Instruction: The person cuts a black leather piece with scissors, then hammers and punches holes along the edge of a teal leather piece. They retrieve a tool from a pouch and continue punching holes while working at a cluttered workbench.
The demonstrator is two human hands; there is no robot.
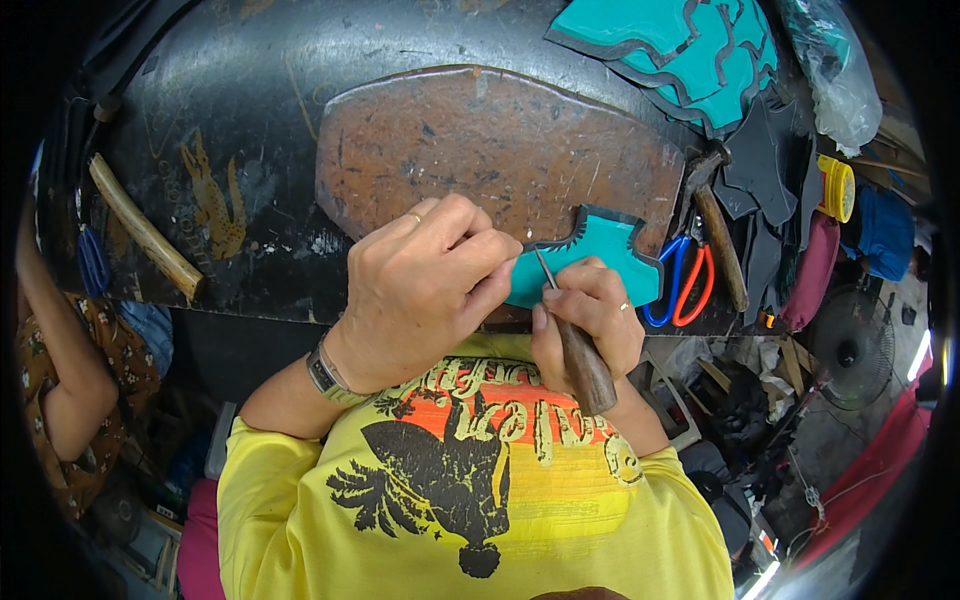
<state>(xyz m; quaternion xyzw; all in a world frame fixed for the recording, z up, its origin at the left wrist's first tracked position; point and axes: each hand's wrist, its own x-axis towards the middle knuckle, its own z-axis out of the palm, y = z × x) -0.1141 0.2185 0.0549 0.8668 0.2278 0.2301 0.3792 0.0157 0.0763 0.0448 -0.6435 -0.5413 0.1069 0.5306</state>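
In my right hand (600, 315) is an awl (583, 365) with a dark wooden handle. Its thin metal shaft points up and left over a teal cut piece with black edging (610, 250), whose top and left edges show small notches. The same hand lies against the lower part of this piece. My left hand (425, 285) is closed in a pinch at the piece's left edge, close to the awl's tip; what lies between its fingertips is mostly hidden. Under the piece's upper part is a worn brown board (480, 150).
Scissors with blue and red handles (690, 270) and a wooden-handled hammer (722, 240) lie right of the board. Teal pieces (680, 50) are stacked at the far right, with black scraps (765, 160) below. A curved stick (145, 230) lies left; another person's arm (75, 370) shows beyond.
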